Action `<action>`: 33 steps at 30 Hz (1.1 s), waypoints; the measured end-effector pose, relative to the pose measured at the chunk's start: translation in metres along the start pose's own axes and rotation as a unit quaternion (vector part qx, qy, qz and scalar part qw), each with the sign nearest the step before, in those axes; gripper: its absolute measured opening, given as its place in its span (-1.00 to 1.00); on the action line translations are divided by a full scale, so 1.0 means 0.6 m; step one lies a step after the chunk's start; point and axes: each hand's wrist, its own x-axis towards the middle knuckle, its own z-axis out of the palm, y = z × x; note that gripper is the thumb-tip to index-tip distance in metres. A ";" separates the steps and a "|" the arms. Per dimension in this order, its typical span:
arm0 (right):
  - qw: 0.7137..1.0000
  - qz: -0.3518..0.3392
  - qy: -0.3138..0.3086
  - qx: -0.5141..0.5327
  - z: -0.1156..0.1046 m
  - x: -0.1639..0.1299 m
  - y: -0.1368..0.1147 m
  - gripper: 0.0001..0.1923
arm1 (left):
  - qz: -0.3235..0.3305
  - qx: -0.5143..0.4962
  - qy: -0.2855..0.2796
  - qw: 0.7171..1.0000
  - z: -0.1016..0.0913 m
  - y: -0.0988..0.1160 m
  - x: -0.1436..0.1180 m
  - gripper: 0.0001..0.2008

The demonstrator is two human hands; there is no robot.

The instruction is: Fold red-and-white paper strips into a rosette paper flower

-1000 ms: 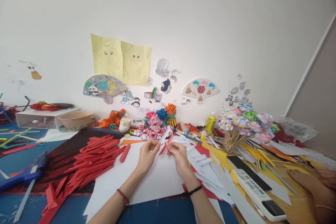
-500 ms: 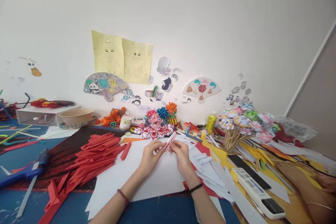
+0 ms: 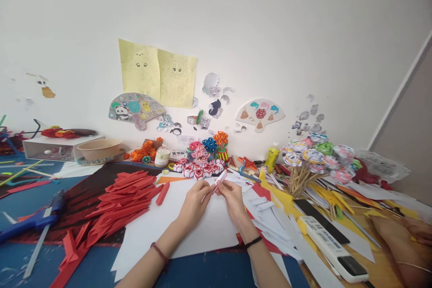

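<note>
Between my two hands is a small folded strip of red and white paper (image 3: 222, 175), held above white sheets (image 3: 151, 234). My left hand (image 3: 195, 198) pinches its lower left end with thumb and forefinger. On the right side, my right hand (image 3: 232, 195) grips it with thumb and fingers, and its upper end sticks out above them. Fingers hide most of the folds. Left of my hands lies a heap of folded red paper strips (image 3: 124, 193). Folded white paper strips (image 3: 265, 216) lie to the right. Just behind stand red and white paper flowers (image 3: 199, 170).
A blue glue gun (image 3: 40, 218) lies at far left. To the right are a white power strip (image 3: 332, 245), a dark flat bar (image 3: 320, 220) and paper flowers on sticks (image 3: 303, 162). Another person's arm (image 3: 391, 238) rests at the right edge. Bottles (image 3: 272, 157) stand along the wall.
My left fingers have drawn closer together and nearer to my right hand on the paper strip. The other person's hand at the right has shifted slightly.
</note>
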 end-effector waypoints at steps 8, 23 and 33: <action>0.999 -0.013 -0.015 -0.036 0.002 -0.004 -0.008 -0.68 | -0.053 -0.036 0.007 0.998 -0.002 0.009 0.003 -0.81; 0.996 0.006 -0.076 -0.044 0.006 -0.005 -0.004 -0.75 | -0.198 -0.247 -0.067 0.946 0.012 -0.012 0.008 -0.53; 0.993 0.004 -0.093 -0.069 0.012 -0.009 -0.009 -0.69 | -0.182 -0.176 -0.077 0.964 0.000 -0.011 0.008 -0.56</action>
